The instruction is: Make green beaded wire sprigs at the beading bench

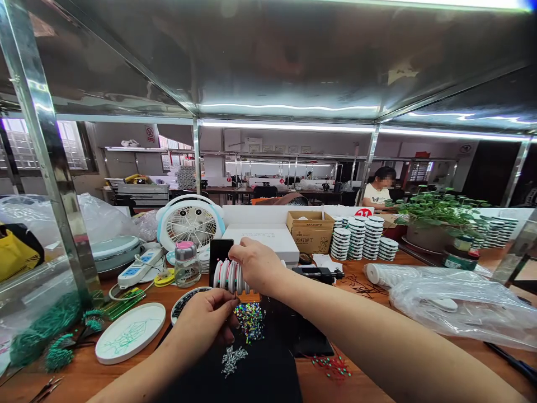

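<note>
My right hand reaches over a row of white spools with red and green on them, its fingers closed at their top. Whether it grips a spool or a fine line there is hidden. Below the row, my left hand has thumb and fingertips pinched together; a thin dark piece may be at the tips, too small to name. Beside that hand lies a heap of multicoloured beads. Nearer on the black mat is a small pile of silvery pieces. A dark upright phone-like slab stands behind the spools.
On the left are a white plate with green strands, a power strip, a glass jar and a fan. Stacked spools, a cardboard box and plastic wrap lie rightward. Metal posts frame the bench. A person sits beyond.
</note>
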A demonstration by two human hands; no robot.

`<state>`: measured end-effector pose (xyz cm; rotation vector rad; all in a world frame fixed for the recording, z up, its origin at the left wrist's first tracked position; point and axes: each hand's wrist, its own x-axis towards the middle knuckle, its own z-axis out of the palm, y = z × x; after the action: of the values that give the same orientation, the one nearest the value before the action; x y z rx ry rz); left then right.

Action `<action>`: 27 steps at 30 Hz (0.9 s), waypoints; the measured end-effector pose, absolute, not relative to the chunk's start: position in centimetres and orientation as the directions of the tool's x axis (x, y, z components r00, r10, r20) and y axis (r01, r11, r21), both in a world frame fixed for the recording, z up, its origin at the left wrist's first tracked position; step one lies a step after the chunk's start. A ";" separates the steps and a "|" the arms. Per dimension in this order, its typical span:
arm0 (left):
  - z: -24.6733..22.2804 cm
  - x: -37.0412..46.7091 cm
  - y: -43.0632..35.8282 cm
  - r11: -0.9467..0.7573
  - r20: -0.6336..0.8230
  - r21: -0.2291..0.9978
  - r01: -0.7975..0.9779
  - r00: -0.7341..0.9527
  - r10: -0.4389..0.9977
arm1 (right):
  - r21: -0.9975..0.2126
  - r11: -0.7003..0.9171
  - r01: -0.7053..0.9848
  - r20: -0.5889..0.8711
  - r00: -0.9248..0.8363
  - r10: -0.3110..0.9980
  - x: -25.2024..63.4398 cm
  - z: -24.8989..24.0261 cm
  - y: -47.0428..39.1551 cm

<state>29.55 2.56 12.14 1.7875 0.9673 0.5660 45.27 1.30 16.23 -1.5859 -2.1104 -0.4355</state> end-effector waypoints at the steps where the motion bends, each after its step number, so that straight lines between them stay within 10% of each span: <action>1: 12.0 29.5 2.7 -0.204 -0.052 0.905 0.372 0.574 0.817 | -0.029 0.286 0.958 0.532 -0.228 0.816 45.3 16.2 1.3; 11: 11.8 27.7 1.1 -0.143 -0.071 0.929 0.341 0.543 0.837 | -0.195 0.376 0.906 0.568 -0.208 0.796 45.7 17.1 0.3; 14: 12.6 24.0 -0.6 -0.347 0.125 0.846 0.404 0.484 0.866 | -0.372 0.391 0.842 0.661 -0.055 0.748 45.1 15.4 -3.2; 18: 13.3 20.5 -0.8 -0.534 0.475 0.744 0.403 0.243 0.846 | -0.834 0.052 0.549 0.157 0.145 0.977 41.1 10.6 -6.2; 23: 11.5 22.6 1.4 -0.089 0.085 0.996 0.000 0.299 0.950 | -0.923 -0.209 -0.324 -0.187 -0.098 0.977 34.2 7.4 -6.6; 27: 9.8 25.3 0.5 0.243 -0.125 0.956 -0.168 0.514 0.849 | -0.939 -0.291 -0.182 -0.239 -0.262 0.935 32.4 4.6 -9.8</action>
<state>25.27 0.51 9.76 1.1113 0.7534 0.7922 32.41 -9.76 4.55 -1.1100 -1.0685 1.6841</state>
